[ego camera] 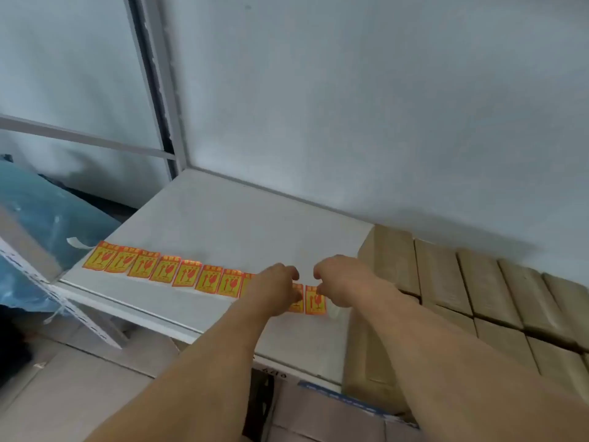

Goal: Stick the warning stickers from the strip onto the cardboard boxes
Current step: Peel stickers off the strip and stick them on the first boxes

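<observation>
We count ten yellow-and-red warning stickers on the strip (178,273), which lies along the front of the white shelf (229,224); each bears a broken-glass symbol, the writing above it too blurred to read. Our left hand (274,291) rests on the strip with fingers curled downward, while our right hand (341,282) curls its fingers at the last sticker (315,300), though a pinch cannot be told. At least nine cardboard boxes (484,282) sit packed at the right.
</observation>
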